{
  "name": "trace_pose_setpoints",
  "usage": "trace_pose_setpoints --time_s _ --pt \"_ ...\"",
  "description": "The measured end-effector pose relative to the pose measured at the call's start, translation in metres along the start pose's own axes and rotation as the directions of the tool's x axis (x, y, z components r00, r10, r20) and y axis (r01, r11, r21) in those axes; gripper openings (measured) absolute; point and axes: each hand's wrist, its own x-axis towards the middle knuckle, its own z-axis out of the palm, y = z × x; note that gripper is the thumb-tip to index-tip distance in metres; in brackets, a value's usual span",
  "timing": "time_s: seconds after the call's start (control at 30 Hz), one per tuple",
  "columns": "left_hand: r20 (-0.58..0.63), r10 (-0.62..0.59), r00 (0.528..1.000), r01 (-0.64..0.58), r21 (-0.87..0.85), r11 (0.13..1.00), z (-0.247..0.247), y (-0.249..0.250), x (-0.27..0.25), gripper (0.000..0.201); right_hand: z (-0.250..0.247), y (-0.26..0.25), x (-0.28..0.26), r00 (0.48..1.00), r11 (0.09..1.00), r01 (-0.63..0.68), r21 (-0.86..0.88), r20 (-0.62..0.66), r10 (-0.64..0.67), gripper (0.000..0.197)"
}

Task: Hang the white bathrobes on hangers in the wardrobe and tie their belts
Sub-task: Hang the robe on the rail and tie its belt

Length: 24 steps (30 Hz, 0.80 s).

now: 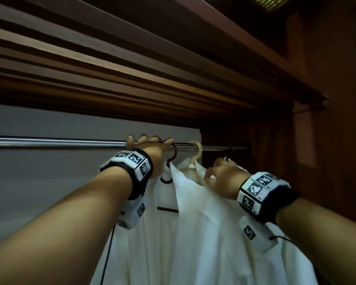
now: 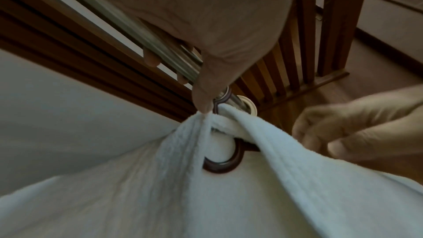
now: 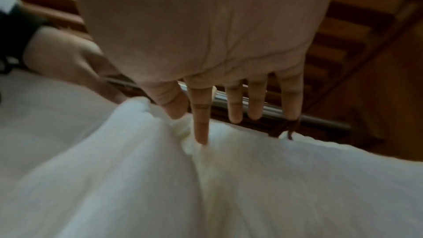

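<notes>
A metal rail (image 1: 60,141) runs across the wardrobe. My left hand (image 1: 152,144) has its fingers curled over the rail beside a dark hanger's hook (image 1: 174,153). In the left wrist view its thumb (image 2: 201,100) touches the collar of the white bathrobe (image 2: 137,187) on that hanger (image 2: 228,166). A second bathrobe (image 1: 203,233) hangs from a cream hanger (image 1: 197,151) just to the right. My right hand (image 1: 216,171) holds this robe near its collar. Its thumb and index finger (image 3: 201,133) pinch a fold of cloth, and the other fingers are straight.
Another dark hook (image 1: 229,149) sits on the rail at the far right, near the wardrobe's wooden side wall (image 1: 327,140). Wooden slats (image 1: 111,68) form the top just above the rail. The rail to the left of my hands is bare, with a grey back wall (image 1: 49,182) behind it.
</notes>
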Motion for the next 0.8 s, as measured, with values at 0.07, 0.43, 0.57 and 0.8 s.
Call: trace_pose_setpoints --time_s 0.07,0.43,0.57,0.8 --pt "0.003 -0.014 1.0 0.014 0.0 1.0 -0.001 0.001 -0.001 0.074 0.003 0.007 0.005 0.999 0.999 0.03 -0.034 0.04 -0.029 0.045" --pt "0.057 -0.029 0.998 0.028 0.019 0.999 -0.006 0.003 -0.001 0.078 0.03 0.062 0.028 0.995 0.806 -0.081 0.587 0.089 0.035 0.049" --pt "0.056 -0.055 0.997 0.055 0.004 0.998 -0.001 0.006 0.004 0.079 0.003 0.05 -0.021 1.0 0.999 0.01 0.046 0.02 -0.011 0.026" --pt "-0.092 0.014 0.996 -0.035 -0.232 0.972 0.018 0.059 -0.021 0.075 -0.018 0.08 -0.157 0.99 0.991 -0.137 -0.01 -0.033 0.137 0.021"
